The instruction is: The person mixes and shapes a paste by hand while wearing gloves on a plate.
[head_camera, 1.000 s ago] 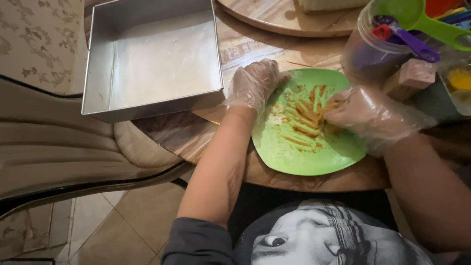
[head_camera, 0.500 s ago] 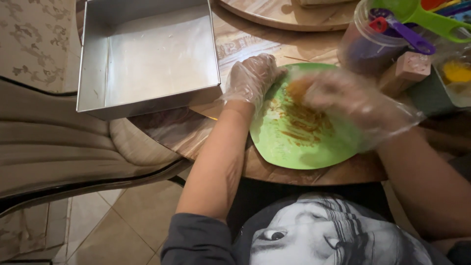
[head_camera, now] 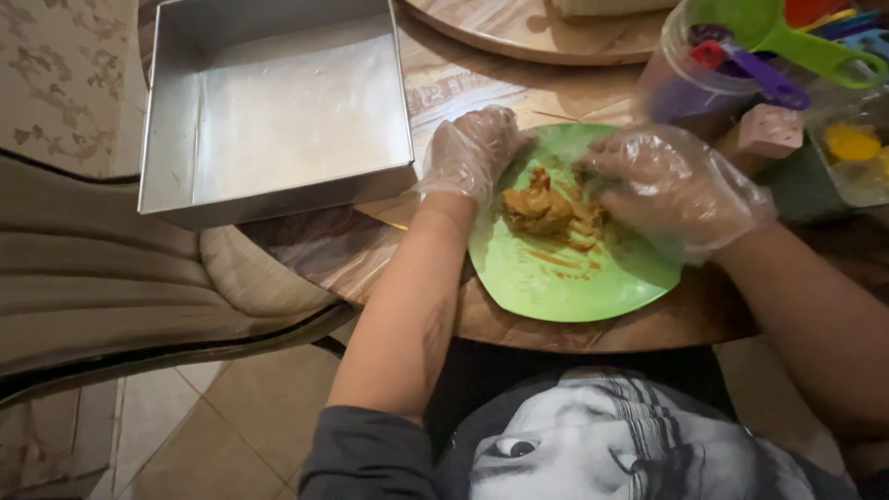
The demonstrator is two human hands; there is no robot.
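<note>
My left hand [head_camera: 470,153] in its thin clear plastic glove sits on the left rim of the round green plastic plate [head_camera: 565,278], fingers curled loosely over the edge, steadying it, not pinching anything. My right hand [head_camera: 676,185], gloved too, is cupped over the plate's upper right w/ fingertips bent down toward the food; can't tell if they grip a bit of it. The brown-orange sticky dough [head_camera: 542,208] was smeared in streaks across the plate a sec ago, now it's gathered into one lump near the plate's middle-left, btwn both hands, only thin streaks left around it. So scraping-together looks mostly done, imo. The square silver metal baking pan [head_camera: 278,111] sits empty to the left on the wooden table [head_camera: 519,83], near but apart from the plate
</note>
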